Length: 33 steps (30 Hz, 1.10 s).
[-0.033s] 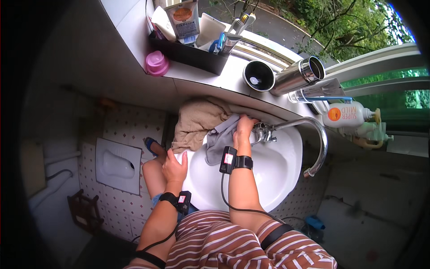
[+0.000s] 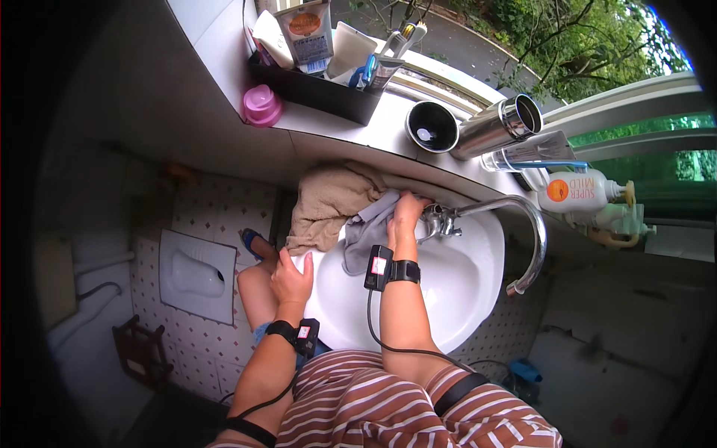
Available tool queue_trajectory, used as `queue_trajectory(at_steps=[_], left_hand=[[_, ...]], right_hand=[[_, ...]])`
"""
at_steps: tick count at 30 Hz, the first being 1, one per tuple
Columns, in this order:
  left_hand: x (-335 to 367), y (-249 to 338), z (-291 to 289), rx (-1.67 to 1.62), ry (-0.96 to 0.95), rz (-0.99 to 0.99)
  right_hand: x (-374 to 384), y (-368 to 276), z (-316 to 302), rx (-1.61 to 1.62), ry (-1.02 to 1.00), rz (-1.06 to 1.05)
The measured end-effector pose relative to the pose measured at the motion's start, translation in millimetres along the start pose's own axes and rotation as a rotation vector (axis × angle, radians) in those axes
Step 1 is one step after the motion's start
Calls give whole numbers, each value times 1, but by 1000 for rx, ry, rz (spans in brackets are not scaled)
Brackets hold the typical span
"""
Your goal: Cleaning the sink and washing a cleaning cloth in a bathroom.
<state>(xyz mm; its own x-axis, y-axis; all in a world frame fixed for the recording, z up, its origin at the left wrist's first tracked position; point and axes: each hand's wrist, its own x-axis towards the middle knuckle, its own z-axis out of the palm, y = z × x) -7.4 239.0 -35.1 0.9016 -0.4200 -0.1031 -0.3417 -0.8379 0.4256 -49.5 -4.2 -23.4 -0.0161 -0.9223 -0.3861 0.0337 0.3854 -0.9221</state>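
A white washbasin (image 2: 470, 310) stands in front of me, with a curved chrome faucet (image 2: 534, 231) at its back right. My right hand (image 2: 407, 215) reaches to the basin's back edge beside the faucet base, its fingers closed on a grey cloth (image 2: 362, 239) that hangs down into the bowl. Some of those fingertips are hidden. At the left rim my left hand (image 2: 291, 278) rests with thumb and fingers apart, holding nothing I can see. Just beyond it, a bunched beige towel (image 2: 328, 205) drapes over the basin's back left corner.
The window ledge holds a black tray (image 2: 314, 93) of tubes, a pink cup (image 2: 261, 106), a black-lined bowl (image 2: 432, 127), a steel cylinder (image 2: 493, 128) and a white pump bottle (image 2: 575, 190). A squat toilet (image 2: 196, 276) and a wooden stool (image 2: 142, 351) are at left.
My right wrist has shifted very slightly to the left. The left hand, the cloth and the towel look the same.
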Motion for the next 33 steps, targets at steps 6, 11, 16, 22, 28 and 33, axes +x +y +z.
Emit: queue_trajectory(at_steps=[6,11,16,22,28,33], left_hand=[[2,1,4,-18,23,28],[2,1,1,-9,23,22],[0,1,0,0,21,11],[1,1,2,-15,10,9],[2,2,3,-23,36,25],[1,0,4,18,16,-1]], right_hand=[[-3,23,2,45,-83,88],[8,16,-18,178,-318,254],[6,20,-1,-107,-27,72],[7,16,7,-45,102,-35],[-10,20,-7,-54,-74,31],[-36,0,-12,-193,-112,-179]])
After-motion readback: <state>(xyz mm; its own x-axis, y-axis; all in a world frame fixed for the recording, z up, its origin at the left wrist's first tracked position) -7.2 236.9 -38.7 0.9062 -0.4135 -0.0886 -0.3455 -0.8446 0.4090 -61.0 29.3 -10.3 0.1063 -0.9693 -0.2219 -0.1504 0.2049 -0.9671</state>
